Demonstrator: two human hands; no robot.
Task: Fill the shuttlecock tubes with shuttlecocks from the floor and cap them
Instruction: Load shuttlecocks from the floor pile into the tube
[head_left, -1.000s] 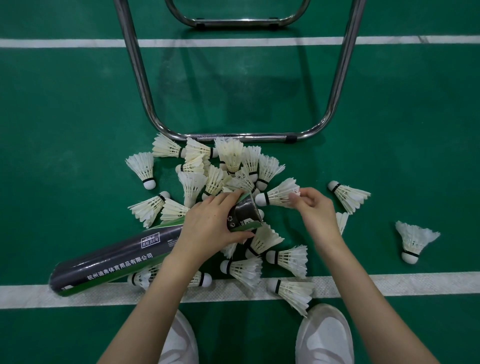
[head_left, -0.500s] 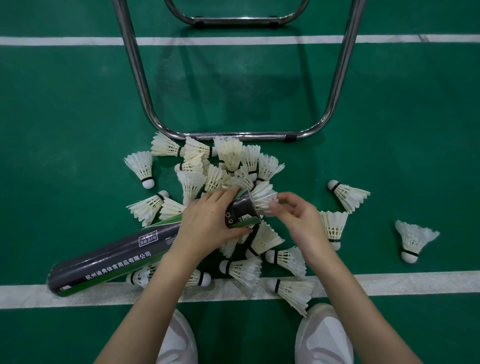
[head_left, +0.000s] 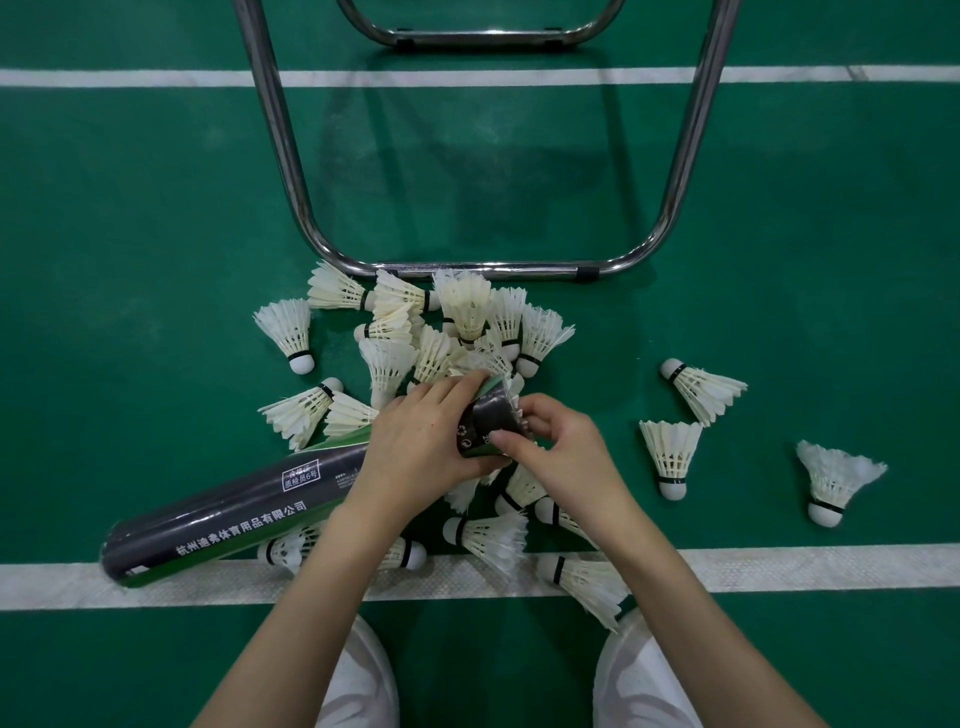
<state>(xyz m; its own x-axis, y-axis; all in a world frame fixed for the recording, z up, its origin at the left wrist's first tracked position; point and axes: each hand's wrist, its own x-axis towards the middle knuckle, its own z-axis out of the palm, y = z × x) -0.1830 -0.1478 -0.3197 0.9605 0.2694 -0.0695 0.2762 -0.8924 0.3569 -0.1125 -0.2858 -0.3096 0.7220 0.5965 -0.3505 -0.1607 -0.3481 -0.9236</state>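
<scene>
A dark shuttlecock tube (head_left: 228, 512) with green trim and white lettering lies tilted above the floor, its closed end at the lower left. My left hand (head_left: 421, 441) grips the tube near its open mouth. My right hand (head_left: 558, 449) presses a white shuttlecock (head_left: 515, 397) into that mouth, with only the feather tips showing at the rim. A pile of white feather shuttlecocks (head_left: 462, 312) lies on the green floor just beyond my hands. More shuttlecocks (head_left: 491, 538) lie under and below my wrists.
A chrome chair frame (head_left: 483, 270) stands right behind the pile. Three stray shuttlecocks (head_left: 672, 457) lie to the right. A white court line (head_left: 831, 566) crosses the floor below my hands. My white shoes (head_left: 639, 680) show at the bottom edge.
My right hand carried a shuttlecock left to the tube mouth and pushed it in, cork first; now only its feather tips stick out. The left hand kept holding the tube.
</scene>
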